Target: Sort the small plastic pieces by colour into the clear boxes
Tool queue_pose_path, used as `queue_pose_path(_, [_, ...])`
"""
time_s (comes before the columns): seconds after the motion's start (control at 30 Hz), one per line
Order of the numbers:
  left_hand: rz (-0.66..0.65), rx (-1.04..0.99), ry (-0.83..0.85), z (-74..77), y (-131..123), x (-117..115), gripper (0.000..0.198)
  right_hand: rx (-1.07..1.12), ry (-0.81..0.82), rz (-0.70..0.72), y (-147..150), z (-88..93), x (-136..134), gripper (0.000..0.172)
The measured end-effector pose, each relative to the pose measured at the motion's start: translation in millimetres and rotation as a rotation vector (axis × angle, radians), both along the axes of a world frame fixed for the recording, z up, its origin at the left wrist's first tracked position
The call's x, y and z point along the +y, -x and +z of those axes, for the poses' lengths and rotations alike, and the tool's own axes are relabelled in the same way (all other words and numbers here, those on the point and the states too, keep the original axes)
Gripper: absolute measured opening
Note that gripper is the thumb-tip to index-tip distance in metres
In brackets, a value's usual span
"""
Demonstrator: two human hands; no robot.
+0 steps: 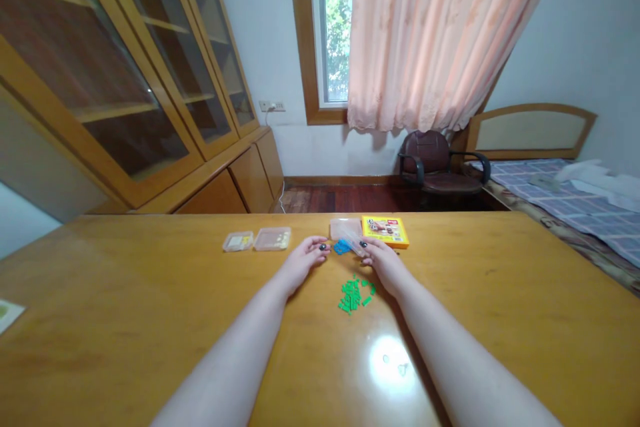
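My right hand [383,263] grips a clear plastic piece [356,244], tilted and see-through, by its right side; whether it is a lid or a shallow box I cannot tell. Blue pieces [343,246] show just left of it, close to the table. To the left of these, my left hand [306,259] is low over the table with fingers curved and apart, holding nothing visible. A loose pile of small green plastic pieces [351,295] lies nearer to me, between my forearms. Behind the blue pieces sits a clear shallow plastic box [344,227].
Beside the right hand, a yellow box [393,230] lies flat on the wooden table [175,320]. Farther left stand a clear container [273,239] with pale pieces and a smaller one [238,241] with yellow and white contents. A chair [435,160] stands beyond the table.
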State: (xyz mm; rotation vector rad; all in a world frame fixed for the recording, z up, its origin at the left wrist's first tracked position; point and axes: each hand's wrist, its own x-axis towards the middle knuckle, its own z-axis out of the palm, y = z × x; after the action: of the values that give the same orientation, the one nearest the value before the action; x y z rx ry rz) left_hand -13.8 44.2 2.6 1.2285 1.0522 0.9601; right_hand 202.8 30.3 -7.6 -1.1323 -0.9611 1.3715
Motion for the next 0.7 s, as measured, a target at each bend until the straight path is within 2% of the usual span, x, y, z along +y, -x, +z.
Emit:
queue_pose_path(0.07, [-0.058,-0.043,-0.005,0.9,8,4,0.052,0.007,0.015,0.161,-8,2.9,-1,0.034])
queue_pose_path(0.13, [-0.071,-0.077,-0.048,-2.0,5,3,0.060,-0.064,-0.009,0.244,-10,2.1,-1,0.035])
queue_pose_path(0.23, [-0.097,-0.097,-0.143,-10.3,-14,-5,0.075,-0.139,-0.177,0.105,-2,-4.1,-3,0.046])
queue_pose_path(0.33, [-0.143,-0.168,-0.174,-16.6,-30,-10,0.095,-0.238,-0.275,0.155,10,-9.6,-5,0.054])
queue_pose_path(0.4, [-0.109,-0.144,-0.192,-17.5,-32,-11,0.089,-0.260,-0.279,0.168,15,-10.6,-7,0.052])
queue_pose_path(0.47, [-0.066,-0.107,-0.207,-16.9,-29,-8,0.076,-0.236,-0.317,0.171,17,-10.3,-8,0.052])
queue_pose_path(0.53, [-0.042,-0.097,-0.190,-16.4,-24,-5,0.067,-0.203,-0.357,0.174,17,-10.5,-9,0.057])
queue_pose_path(0.7, [-0.009,-0.084,-0.122,-21.0,-21,-1,0.066,-0.254,-0.343,0.168,19,-16.1,-9,0.067])
